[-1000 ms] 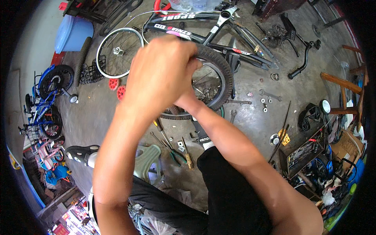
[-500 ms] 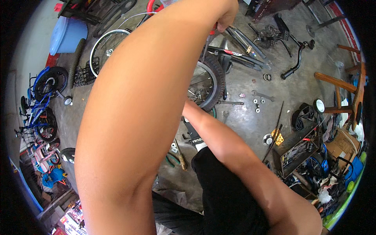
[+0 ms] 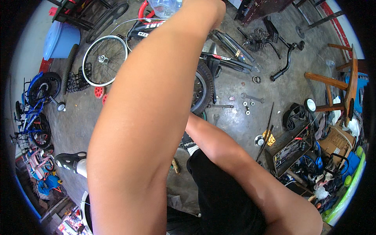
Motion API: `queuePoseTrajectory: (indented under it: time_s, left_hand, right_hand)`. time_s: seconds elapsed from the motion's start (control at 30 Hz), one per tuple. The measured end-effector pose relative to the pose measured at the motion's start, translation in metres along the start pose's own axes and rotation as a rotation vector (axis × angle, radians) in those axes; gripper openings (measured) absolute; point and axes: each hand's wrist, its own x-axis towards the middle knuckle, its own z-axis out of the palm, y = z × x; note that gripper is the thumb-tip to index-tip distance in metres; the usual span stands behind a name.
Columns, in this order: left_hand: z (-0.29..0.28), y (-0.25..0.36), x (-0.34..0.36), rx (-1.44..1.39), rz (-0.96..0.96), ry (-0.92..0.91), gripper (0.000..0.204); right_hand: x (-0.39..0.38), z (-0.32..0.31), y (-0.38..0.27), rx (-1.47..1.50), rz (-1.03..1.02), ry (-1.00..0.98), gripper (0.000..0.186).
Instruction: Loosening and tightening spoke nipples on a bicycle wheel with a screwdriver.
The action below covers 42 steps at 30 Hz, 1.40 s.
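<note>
My left forearm (image 3: 141, 117) runs up across the middle, from the lower edge to the top. Near the top edge only the back part of my left hand (image 3: 216, 16) shows, close to black fork-like bicycle tubes (image 3: 229, 43); its fingers are hidden. From the lower right comes my right forearm (image 3: 227, 145), which passes behind the left one, so the right hand is out of sight. Beside where it disappears, a wheel with a knobbly tyre (image 3: 207, 86) is partly covered by my left arm. A black bicycle frame (image 3: 223, 58) lies on the floor past the wheel.
Spanners (image 3: 252, 98), nuts (image 3: 246, 108) and a handlebar (image 3: 288, 62) lie to the right. Further right are a wooden stool (image 3: 344, 86) and a tool tray (image 3: 291, 150). A bare wheel (image 3: 105, 60), blue tub (image 3: 62, 39) and small blue bicycle (image 3: 37, 107) are left.
The view has shifted, so floor items on the right appear further left. My left forearm leans slightly differently. A black shoe and red round parts now show more at the left.
</note>
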Motion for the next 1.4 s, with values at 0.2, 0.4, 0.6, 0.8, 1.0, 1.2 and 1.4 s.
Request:
queuePoseTrajectory:
  time_s: [0.2, 0.4, 0.6, 0.8, 1.0, 1.2, 1.4]
  left_hand:
    - [0.046, 0.010, 0.006, -0.090, -0.101, 0.562, 0.026]
    - [0.154, 0.007, -0.010, -0.230, -0.120, 0.353, 0.029]
    - [0.097, 0.023, -0.063, -0.305, 0.098, 0.956, 0.020]
    - [0.011, -0.118, -0.080, -0.685, -0.702, 1.258, 0.029]
    - [0.111, -0.212, -0.152, -1.270, -0.966, 0.443, 0.045]
    - [0.223, -0.205, -0.236, -1.007, -1.192, 0.544, 0.052]
    - [0.371, -0.181, -0.373, -2.043, -1.661, 0.971, 0.026]
  right_hand:
    - [0.002, 0.009, 0.018, 0.088, -0.010, 0.057, 0.032]
    - [-0.020, 0.037, 0.013, 0.617, -0.093, 0.130, 0.050]
    - [-0.019, 0.029, 0.014, 0.128, -0.195, 0.192, 0.063]
    - [-0.013, 0.006, -0.006, -0.003, -0.081, 0.106, 0.055]
    - [-0.011, 0.006, -0.009, -0.002, -0.007, 0.033, 0.054]
    - [-0.011, 0.003, -0.004, 0.051, -0.018, 0.068, 0.055]
    - [-0.012, 0.006, -0.018, 0.015, -0.035, 0.044, 0.054]
